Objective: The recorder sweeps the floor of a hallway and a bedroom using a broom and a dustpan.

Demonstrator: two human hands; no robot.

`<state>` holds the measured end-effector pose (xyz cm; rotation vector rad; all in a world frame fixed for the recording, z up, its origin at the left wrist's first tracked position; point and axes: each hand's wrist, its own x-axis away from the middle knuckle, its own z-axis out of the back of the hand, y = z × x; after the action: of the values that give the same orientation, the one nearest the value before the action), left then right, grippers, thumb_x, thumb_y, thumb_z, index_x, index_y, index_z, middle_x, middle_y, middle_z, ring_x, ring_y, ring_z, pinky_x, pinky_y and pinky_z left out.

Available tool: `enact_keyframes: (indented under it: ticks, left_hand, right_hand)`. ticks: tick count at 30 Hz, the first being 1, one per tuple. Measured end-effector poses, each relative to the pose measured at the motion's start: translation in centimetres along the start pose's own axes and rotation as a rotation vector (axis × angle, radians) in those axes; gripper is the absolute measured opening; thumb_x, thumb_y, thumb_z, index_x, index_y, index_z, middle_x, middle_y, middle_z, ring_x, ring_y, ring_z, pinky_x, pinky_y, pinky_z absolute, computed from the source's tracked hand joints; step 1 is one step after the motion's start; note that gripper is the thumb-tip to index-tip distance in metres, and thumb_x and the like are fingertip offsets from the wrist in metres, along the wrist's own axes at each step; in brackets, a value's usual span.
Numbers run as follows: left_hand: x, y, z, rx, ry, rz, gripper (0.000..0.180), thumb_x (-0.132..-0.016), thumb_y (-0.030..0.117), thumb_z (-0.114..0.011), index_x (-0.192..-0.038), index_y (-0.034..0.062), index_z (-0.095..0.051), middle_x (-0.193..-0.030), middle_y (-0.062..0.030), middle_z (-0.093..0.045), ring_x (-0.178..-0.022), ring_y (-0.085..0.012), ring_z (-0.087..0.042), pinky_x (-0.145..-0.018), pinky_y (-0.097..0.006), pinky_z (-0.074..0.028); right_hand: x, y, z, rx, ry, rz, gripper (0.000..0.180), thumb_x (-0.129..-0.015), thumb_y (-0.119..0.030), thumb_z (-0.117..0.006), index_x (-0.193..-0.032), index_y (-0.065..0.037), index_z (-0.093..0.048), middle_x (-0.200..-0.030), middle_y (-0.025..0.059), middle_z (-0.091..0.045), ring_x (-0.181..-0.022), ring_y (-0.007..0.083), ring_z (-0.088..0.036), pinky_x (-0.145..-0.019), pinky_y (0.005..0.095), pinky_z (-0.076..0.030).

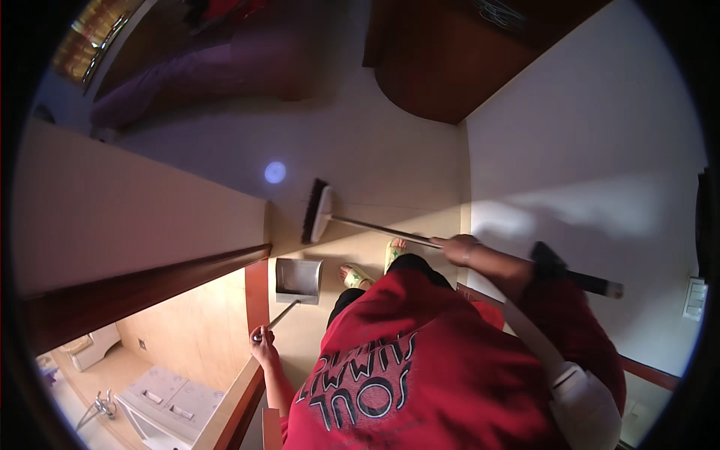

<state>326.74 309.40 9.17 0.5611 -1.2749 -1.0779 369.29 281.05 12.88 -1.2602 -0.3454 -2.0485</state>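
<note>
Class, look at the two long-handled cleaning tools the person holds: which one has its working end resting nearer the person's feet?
The grey dustpan, held by the left hand, sits right beside the feet. The broom, held by the right hand, has its brush head farther out on the floor.

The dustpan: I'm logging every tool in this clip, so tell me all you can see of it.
The dustpan is a grey, metal-looking scoop with raised side walls and a thin straight handle rising from its rear edge. It sits on the pale tiled floor beside the wooden door frame, its open mouth facing the broom head. The left hand grips the handle's top end. Whether anything lies inside cannot be told.
</note>
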Motion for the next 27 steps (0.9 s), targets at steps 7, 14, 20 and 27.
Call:
enact_keyframes:
  ticks: [7,14,20,27]
  left_hand:
    - [-3.3,1.0,-4.4,-0.064,0.014,0.134,0.011,-0.075,0.010,-0.053,-0.081,0.0020,-0.047,-0.068,-0.0021,-0.046,-0.056,-0.0081,-0.043,-0.052,-0.019,-0.042]
    - [-4.7,3.3,-4.5,-0.053,-0.167,0.108,0.012,-0.075,0.008,-0.054,-0.082,0.0013,-0.048,-0.063,-0.0015,-0.045,-0.053,-0.0078,-0.043,-0.048,-0.019,-0.038]
    - [-3.9,5.9,-3.9,-0.247,-0.236,0.060,0.014,-0.074,0.010,-0.054,-0.083,-0.0003,-0.050,-0.062,-0.0017,-0.047,-0.052,-0.0080,-0.044,-0.046,-0.019,-0.038]
    - [-8.1,12.7,-13.1,-0.498,-0.434,-0.023,0.018,-0.076,0.016,-0.052,-0.081,-0.0009,-0.051,-0.061,-0.0027,-0.050,-0.051,-0.0069,-0.045,-0.045,-0.018,-0.038]
  right_hand:
    - [-6.4,3.0,0.6,-0.069,-0.119,-0.066,0.040,-0.074,-0.020,-0.036,-0.114,-0.022,-0.036,-0.095,0.0129,-0.053,-0.086,0.0271,-0.052,-0.073,0.0361,-0.041]
    - [9.3,6.1,1.8,-0.137,-0.038,-0.213,0.034,-0.079,-0.024,-0.037,-0.111,-0.015,-0.038,-0.091,0.0137,-0.053,-0.083,0.0292,-0.051,-0.073,0.0385,-0.040]
    - [10.6,4.8,-0.2,-0.536,0.093,-0.316,0.033,-0.078,-0.021,-0.036,-0.110,-0.016,-0.041,-0.089,0.0142,-0.053,-0.080,0.0261,-0.053,-0.068,0.0364,-0.042]
    - [-0.1,3.3,0.0,-0.623,-0.023,-0.552,0.049,-0.074,-0.016,-0.035,-0.122,-0.016,-0.025,-0.102,0.0168,-0.049,-0.089,0.0287,-0.050,-0.074,0.0364,-0.041]
